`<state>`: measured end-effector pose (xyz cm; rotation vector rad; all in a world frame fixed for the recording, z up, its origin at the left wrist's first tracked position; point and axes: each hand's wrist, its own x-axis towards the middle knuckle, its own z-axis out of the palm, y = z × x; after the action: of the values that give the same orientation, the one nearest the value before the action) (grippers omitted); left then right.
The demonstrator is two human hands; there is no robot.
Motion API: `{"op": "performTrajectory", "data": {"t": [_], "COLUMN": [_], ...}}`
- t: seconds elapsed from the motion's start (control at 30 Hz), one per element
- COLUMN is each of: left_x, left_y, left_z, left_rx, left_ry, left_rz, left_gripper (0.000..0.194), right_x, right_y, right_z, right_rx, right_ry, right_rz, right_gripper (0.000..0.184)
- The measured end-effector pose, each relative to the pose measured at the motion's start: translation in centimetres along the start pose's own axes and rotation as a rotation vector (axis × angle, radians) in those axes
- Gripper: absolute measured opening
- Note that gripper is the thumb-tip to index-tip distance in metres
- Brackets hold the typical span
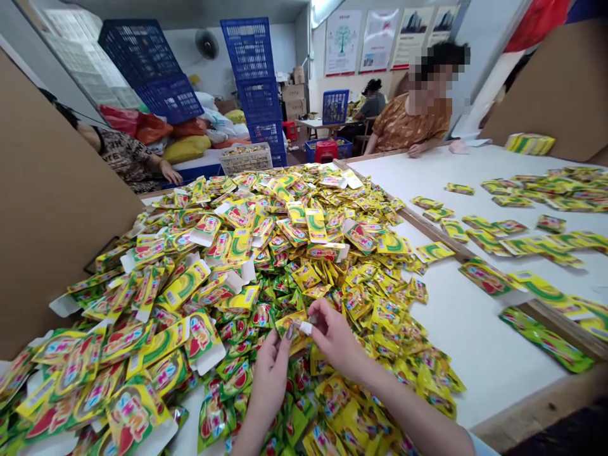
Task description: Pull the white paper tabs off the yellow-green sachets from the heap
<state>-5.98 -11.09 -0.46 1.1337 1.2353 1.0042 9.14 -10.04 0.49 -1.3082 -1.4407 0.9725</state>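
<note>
Fingertips of the left hand [272,373] and right hand [335,339] close on a small sachet [289,323] and its white tab [304,328], holding it clear of the heap of yellow sachets [228,266] at twelve o'clock.

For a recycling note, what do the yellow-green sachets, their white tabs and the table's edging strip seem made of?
The sachets look like printed plastic film or foil laminate: glossy, creased, catching highlights. The white tabs seem to be matte card, with crisp folds, though coated plastic is possible. The edging strip looks like brown wood with a dull finish.
</note>
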Motion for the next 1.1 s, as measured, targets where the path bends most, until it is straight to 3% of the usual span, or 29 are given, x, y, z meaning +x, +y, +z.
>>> {"op": "performTrajectory", "data": {"t": [0.07,0.13,0.23,0.3,0.4,0.43,0.5,0.53,0.6,0.67,0.8,0.9,1.0,1.1], "left_x": [-0.1,-0.5,-1.2,-1.0,1.2,2.5,5.2,6.5,8.3,8.9,6.6,3.4,0.4,-1.7], "left_y": [-0.1,0.0,0.9,2.1,4.4,4.9,5.7,5.8,5.9,6.0,6.2,6.2,6.2,6.4], "left_z": [0.0,0.2,0.7,0.5,-2.0,-3.4,-6.6,-8.1,-10.5,-11.6,-10.1,-6.8,-3.3,-0.9], "left_rx": [-0.005,0.036,0.219,0.401,0.729,0.843,1.140,1.249,1.314,1.312,0.923,0.510,0.100,-0.143], "left_ry": [-0.042,-0.078,-0.064,-0.067,-0.029,0.071,0.380,0.447,0.460,0.438,0.345,0.122,-0.163,-0.272], "left_rz": [-0.007,0.000,0.031,0.034,0.119,0.214,0.428,0.453,0.461,0.470,0.446,0.246,-0.049,-0.172], "left_gripper": [0.035,0.036,0.036,0.037,0.040,0.040,0.045,0.047,0.037,0.027,0.029,0.031,0.028,0.029], "right_x": [0.1,0.4,0.7,0.8,0.5,0.3,-0.2,-0.6,-1.1,-1.5,-1.2,-0.7,-0.3,-0.1], "right_y": [0.0,0.0,-0.2,-0.1,0.1,0.2,0.4,0.5,0.7,0.8,-0.4,-3.2,-6.6,-8.4], "right_z": [-0.5,-0.8,-0.6,-0.4,-0.7,-0.9,-1.7,-2.1,-2.8,-3.5,-4.7,-5.1,-4.8,-3.9], "right_rx": [0.053,0.208,0.436,0.435,0.216,0.083,-0.236,-0.393,-0.608,-0.631,-0.228,0.206,0.428,0.447], "right_ry": [-0.022,-0.181,-0.440,-0.434,-0.332,-0.303,-0.284,-0.297,-0.356,-0.387,-0.205,-0.129,-0.090,-0.095], "right_rz": [0.033,0.108,0.163,0.140,0.114,0.079,-0.041,-0.103,-0.174,-0.174,-0.062,0.048,-0.005,-0.115], "right_gripper": [0.036,0.047,0.027,0.021,0.018,0.019,0.022,0.023,0.025,0.024,0.015,0.022,0.022,0.018]}}
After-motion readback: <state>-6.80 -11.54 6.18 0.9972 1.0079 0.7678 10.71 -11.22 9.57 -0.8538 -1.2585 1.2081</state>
